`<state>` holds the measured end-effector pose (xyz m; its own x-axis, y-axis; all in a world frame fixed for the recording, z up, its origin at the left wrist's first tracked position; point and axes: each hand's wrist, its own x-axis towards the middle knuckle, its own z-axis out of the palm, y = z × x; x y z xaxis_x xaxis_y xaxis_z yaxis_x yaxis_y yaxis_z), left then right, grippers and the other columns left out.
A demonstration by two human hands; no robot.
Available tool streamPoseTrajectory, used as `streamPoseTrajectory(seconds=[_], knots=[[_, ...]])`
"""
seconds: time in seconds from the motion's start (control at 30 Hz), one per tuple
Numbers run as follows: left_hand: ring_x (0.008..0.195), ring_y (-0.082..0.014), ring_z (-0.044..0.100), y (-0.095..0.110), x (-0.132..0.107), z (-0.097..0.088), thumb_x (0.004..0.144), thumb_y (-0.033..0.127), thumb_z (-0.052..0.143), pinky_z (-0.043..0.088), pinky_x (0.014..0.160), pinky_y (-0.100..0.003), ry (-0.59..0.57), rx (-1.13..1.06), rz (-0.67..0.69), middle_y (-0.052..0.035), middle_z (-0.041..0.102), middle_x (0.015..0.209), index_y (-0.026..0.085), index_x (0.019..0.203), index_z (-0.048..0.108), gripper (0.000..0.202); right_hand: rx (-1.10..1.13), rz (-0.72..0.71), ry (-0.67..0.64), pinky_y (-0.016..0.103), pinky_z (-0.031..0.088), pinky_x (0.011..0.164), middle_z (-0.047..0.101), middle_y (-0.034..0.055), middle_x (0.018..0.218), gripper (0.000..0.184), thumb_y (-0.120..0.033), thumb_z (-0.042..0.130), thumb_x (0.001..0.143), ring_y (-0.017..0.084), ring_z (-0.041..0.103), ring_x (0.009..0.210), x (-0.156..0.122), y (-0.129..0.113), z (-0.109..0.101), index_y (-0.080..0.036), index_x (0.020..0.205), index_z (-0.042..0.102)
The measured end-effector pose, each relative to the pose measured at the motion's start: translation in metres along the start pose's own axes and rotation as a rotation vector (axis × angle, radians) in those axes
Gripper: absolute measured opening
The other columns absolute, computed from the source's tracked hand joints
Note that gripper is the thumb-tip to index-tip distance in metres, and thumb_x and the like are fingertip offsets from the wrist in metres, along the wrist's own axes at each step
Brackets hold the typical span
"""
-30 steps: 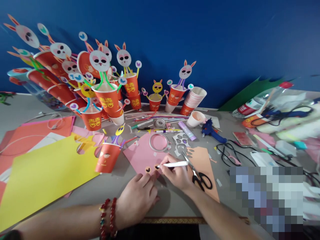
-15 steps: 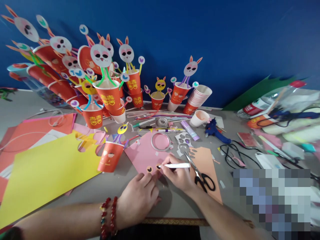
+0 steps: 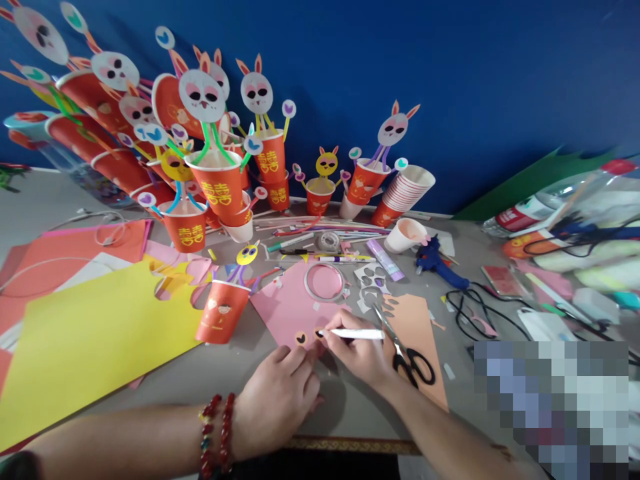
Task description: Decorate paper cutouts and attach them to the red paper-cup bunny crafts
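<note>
My right hand (image 3: 363, 353) grips a white marker pen (image 3: 363, 333), its tip touching a small orange paper circle (image 3: 319, 333) with a dark mark on it. Beside that, my left hand (image 3: 285, 390) is curled on the table, its fingertips at the circle's lower edge, apparently holding it down. A second orange circle (image 3: 301, 339), bearing a black heart-like mark, lies to the left. Both circles are at the lower edge of a pink paper sheet (image 3: 280, 303). Left of my hands stands a red paper cup (image 3: 224, 312) with a yellow animal face (image 3: 247, 253) on purple stems.
Black-handled scissors (image 3: 414, 367) lie over orange paper (image 3: 415, 320). A tape roll (image 3: 324, 283) rests on the pink sheet. Yellow paper (image 3: 100, 340) covers the left side. Rabbit-decorated red cups (image 3: 217, 190) crowd the back left. A blue glue gun (image 3: 443, 267) lies right.
The camera view has shifted slightly, so the scene sits a little differently. Both hands hold nearly the same pose, with the pen tip still at the right-hand circle.
</note>
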<state>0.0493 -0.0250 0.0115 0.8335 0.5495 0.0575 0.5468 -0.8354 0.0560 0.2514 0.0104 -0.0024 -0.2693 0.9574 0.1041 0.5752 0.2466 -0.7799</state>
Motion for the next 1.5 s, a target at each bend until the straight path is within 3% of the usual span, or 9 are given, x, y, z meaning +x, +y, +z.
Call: streamPoseTrajectory(seconds=[0.8, 1.23, 1.5], knots=[[0.109, -0.0278, 0.058, -0.0002, -0.0004, 0.0015, 0.100, 0.044, 0.046, 0.043, 0.081, -0.038, 0.037, 0.013, -0.003, -0.0178, 0.060, 0.135, 0.013, 0.099, 0.066, 0.037, -0.048, -0.036, 0.012, 0.023, 0.038, 0.057, 0.062, -0.0036, 0.064, 0.016, -0.028, 0.056, 0.094, 0.013, 0.057, 0.058, -0.0020, 0.0045, 0.0019, -0.022, 0.079, 0.057], [0.110, -0.0283, 0.058, 0.0005, -0.0023, 0.0021, 0.100, 0.042, 0.045, 0.045, 0.082, -0.039, -0.003, -0.001, 0.002, -0.0181, 0.056, 0.140, 0.013, 0.101, 0.066, 0.036, 0.102, 0.017, 0.043, 0.025, 0.042, 0.055, 0.062, -0.0009, 0.067, 0.018, -0.029, 0.053, 0.093, 0.015, 0.057, 0.059, -0.0021, 0.0036, 0.0000, -0.022, 0.077, 0.055], [0.112, -0.0281, 0.058, 0.0005, 0.0014, -0.0029, 0.100, 0.044, 0.045, 0.046, 0.083, -0.039, -0.030, -0.003, -0.012, -0.0165, 0.054, 0.143, 0.013, 0.106, 0.067, 0.038, 0.330, 0.160, 0.106, 0.022, 0.041, 0.049, 0.058, -0.0032, 0.062, 0.017, -0.031, 0.053, 0.094, 0.012, 0.054, 0.053, -0.0033, 0.0012, 0.0007, -0.022, 0.079, 0.055]])
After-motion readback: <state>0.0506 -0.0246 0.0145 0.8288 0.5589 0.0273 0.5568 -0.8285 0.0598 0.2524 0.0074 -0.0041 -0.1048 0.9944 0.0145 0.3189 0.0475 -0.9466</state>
